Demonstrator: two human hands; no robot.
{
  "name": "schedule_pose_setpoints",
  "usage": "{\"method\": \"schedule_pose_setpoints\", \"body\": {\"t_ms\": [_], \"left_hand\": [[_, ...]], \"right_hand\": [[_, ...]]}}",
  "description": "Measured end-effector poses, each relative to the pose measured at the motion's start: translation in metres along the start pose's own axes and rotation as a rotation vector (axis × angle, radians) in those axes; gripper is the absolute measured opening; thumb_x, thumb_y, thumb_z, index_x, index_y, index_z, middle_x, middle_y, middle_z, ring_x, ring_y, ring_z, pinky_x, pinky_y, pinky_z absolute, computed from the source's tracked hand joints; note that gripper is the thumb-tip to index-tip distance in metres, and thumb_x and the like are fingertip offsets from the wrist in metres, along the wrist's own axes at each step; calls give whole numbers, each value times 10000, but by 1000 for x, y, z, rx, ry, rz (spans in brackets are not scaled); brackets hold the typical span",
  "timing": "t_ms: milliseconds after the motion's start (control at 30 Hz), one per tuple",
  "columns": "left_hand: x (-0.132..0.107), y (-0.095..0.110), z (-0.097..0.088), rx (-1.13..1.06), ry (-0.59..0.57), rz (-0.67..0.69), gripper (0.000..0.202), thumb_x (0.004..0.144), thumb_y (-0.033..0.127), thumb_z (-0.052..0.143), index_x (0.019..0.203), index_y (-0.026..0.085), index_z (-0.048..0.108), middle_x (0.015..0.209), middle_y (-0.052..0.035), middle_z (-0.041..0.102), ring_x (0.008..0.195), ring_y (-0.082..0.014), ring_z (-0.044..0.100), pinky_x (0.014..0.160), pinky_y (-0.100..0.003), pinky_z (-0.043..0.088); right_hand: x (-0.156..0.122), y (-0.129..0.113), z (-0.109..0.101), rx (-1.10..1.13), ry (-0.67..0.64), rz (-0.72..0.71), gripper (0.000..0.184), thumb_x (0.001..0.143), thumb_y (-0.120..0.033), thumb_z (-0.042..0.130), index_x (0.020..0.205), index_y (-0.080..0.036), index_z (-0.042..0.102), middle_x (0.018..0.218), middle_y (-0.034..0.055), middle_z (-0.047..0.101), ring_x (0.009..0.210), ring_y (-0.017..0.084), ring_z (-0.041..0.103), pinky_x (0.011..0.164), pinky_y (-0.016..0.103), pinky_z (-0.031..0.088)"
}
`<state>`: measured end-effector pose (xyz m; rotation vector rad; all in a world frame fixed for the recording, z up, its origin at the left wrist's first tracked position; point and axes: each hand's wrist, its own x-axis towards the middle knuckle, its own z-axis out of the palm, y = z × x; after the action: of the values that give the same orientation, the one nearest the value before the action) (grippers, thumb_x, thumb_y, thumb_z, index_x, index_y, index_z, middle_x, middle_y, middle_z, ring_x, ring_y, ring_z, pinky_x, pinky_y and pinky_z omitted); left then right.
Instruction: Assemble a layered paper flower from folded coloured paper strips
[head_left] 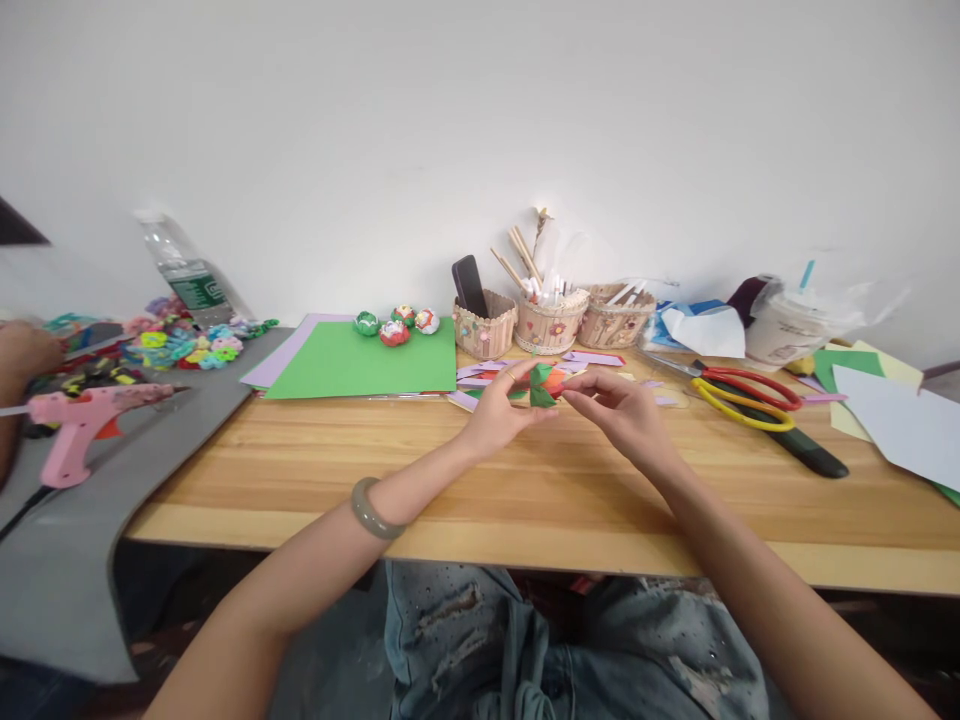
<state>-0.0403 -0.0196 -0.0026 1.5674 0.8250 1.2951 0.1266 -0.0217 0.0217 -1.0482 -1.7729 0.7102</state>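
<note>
Between both hands, just above the table (480, 500), is a small folded paper flower (543, 384) with green outer leaves and orange-red petals. My left hand (501, 412) grips it from the green side, fingers closed on it. On the orange-red side, my right hand (615, 405) pinches at the petals with thumb and fingertips. The fingers partly cover the flower, and its inner petals are too small to make out. Behind the hands lie several strips of folded purple paper (480, 374).
Finished-looking paper flowers (394, 333) rest on green sheets (352, 365) at left. Three decorated baskets (551, 322) stand against the wall. Scissors (750, 395) and a dark-handled knife (810, 452) lie right, near a drink cup (787, 325). Far left are a pink glue gun (82, 420) and another person's hand (21, 350).
</note>
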Motion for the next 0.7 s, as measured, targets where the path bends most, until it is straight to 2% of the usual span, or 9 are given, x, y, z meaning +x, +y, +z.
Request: {"method": "schedule_pose_setpoints", "body": {"t_ms": [133, 267, 533, 700], "left_hand": [[0, 0, 0, 84, 13, 44, 561, 620, 169, 738, 1148, 200, 553, 1261, -99, 487, 1167, -248, 466, 971, -383, 402], [0, -1, 1, 124, 21, 70, 567, 601, 147, 748, 1134, 164, 556, 1235, -117, 489, 1161, -240, 471, 1000, -381, 372], [-2, -2, 3, 154, 39, 71, 557, 628, 191, 736, 1151, 194, 544, 1231, -122, 469, 1079, -240, 514, 791, -331, 515], [-3, 0, 3, 177, 48, 75, 555, 618, 167, 740, 1140, 215, 559, 1247, -110, 450, 1083, -240, 505, 762, -310, 521]], "right_hand": [[2, 8, 0, 4, -33, 54, 208, 704, -379, 657, 727, -172, 652, 728, 44, 653, 607, 155, 553, 551, 287, 421], [3, 10, 0, 0, -29, 76, 196, 696, -362, 653, 698, -166, 650, 707, 42, 658, 599, 152, 551, 556, 286, 420], [2, 2, 1, -18, 4, 93, 128, 684, -295, 611, 698, -176, 656, 705, 39, 691, 583, 156, 563, 528, 278, 419], [2, 2, 2, -10, 30, 104, 100, 668, -266, 610, 686, -178, 650, 716, 40, 693, 592, 158, 572, 542, 282, 430]]}}
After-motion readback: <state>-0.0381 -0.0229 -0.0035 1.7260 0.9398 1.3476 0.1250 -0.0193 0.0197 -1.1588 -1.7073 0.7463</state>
